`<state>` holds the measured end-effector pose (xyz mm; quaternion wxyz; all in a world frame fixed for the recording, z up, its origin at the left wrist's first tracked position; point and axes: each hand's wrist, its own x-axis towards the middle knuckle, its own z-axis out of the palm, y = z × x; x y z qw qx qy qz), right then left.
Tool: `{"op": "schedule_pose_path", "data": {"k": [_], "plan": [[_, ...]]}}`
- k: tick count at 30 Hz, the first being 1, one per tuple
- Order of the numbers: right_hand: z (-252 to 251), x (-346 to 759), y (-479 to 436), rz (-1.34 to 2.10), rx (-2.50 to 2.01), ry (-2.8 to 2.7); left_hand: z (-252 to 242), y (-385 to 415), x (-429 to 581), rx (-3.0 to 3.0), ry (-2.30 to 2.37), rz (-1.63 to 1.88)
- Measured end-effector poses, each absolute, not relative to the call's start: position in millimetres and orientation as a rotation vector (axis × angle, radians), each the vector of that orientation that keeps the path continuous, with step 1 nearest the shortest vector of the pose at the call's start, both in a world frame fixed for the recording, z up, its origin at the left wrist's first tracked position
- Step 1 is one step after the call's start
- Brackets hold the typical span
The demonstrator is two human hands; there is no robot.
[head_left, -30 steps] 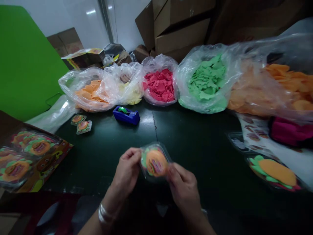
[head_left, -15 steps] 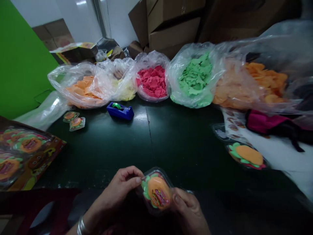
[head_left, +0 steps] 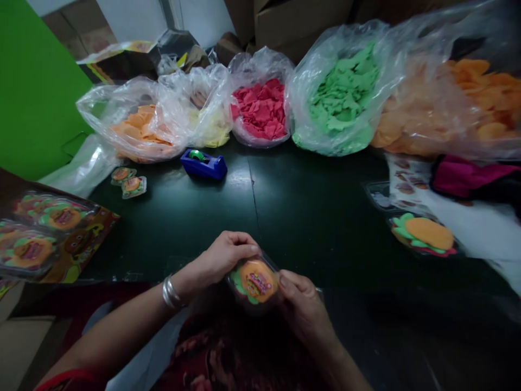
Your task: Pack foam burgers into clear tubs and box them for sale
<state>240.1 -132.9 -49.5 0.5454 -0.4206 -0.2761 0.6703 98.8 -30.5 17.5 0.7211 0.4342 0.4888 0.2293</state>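
Observation:
Between my hands is a clear plastic package [head_left: 257, 281] with a burger-shaped piece inside: an orange bun, green frill and a printed label on top. My left hand [head_left: 230, 254] is closed on its upper left edge, thumb along the rim. Gripping the right side is my right hand [head_left: 299, 296], its thumb on the package's face. The package is held tilted over the near edge of the dark table [head_left: 195, 228]. What the fingers underneath do is hidden.
An open clear package with a burger [head_left: 423, 233] lies at the right. A display box [head_left: 81, 244] of packed burgers stands left. A blue tape dispenser [head_left: 204, 164], two small packages [head_left: 133, 185] and bags of red pieces [head_left: 262, 111] and green pieces [head_left: 344, 89] lie further back.
The view has tipped downward, showing more of my arms and lap. My left hand has shifted along the package's top edge toward its upper corner. Both hands still hold the package.

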Motion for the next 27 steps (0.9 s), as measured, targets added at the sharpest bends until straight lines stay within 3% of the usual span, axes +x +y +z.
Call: {"op": "schedule_pose_path", "data": {"k": [6,10,27], "plan": [[-40.0,234.5,-125.7,1.344,-0.961,-0.411,9.1,-53.3,81.2,0.998,1.131,0.786],[-41.7,231.1,-127.3,1.259,-0.933,-0.429,2.7,-89.0,84.1,1.035,1.083,0.629],[-34.2,226.1,-139.2,1.131,-1.026,-0.51,-11.6,-100.6,100.4,1.087,0.916,0.839]]}}
